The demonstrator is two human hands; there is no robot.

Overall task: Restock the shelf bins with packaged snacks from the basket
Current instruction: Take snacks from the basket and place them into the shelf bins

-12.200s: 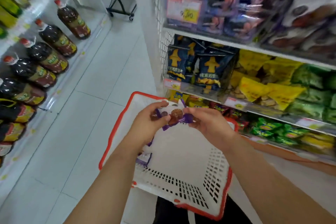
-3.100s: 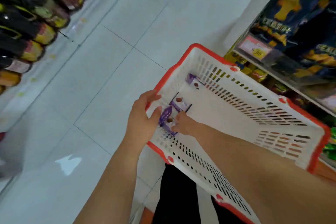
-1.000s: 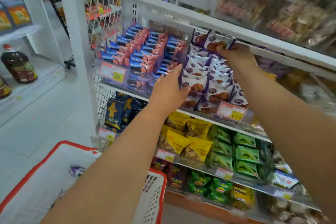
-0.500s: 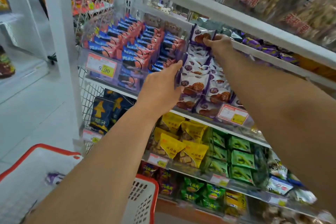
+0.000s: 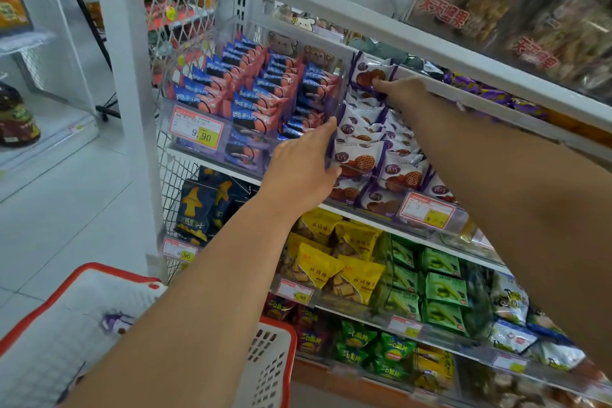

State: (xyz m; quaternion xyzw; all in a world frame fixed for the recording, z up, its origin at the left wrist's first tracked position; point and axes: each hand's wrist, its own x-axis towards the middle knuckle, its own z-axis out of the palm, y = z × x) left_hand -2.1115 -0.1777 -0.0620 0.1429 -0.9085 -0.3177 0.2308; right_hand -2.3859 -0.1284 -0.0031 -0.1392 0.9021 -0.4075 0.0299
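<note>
A clear shelf bin [image 5: 347,172] holds several purple-and-white waffle snack packets [image 5: 361,156]. My left hand [image 5: 303,169] rests with straight fingers against the bin's left front corner. My right hand [image 5: 402,93] reaches to the back of the bin, its fingertips pinching the lower edge of one upright snack packet [image 5: 367,71]. Below my left arm sits the white basket with a red rim [image 5: 99,270], and one purple packet [image 5: 114,321] lies on its floor.
A bin of blue-and-orange packets [image 5: 248,99] stands just left of the waffle bin. Yellow bags [image 5: 331,262] and green boxes [image 5: 442,290] fill the shelf below. A white upright post [image 5: 132,109] marks the shelf end; dark bottles [image 5: 16,116] stand across the aisle.
My right hand has moved the packet down onto the back of the stack in the bin. My left hand stays at the bin's corner.
</note>
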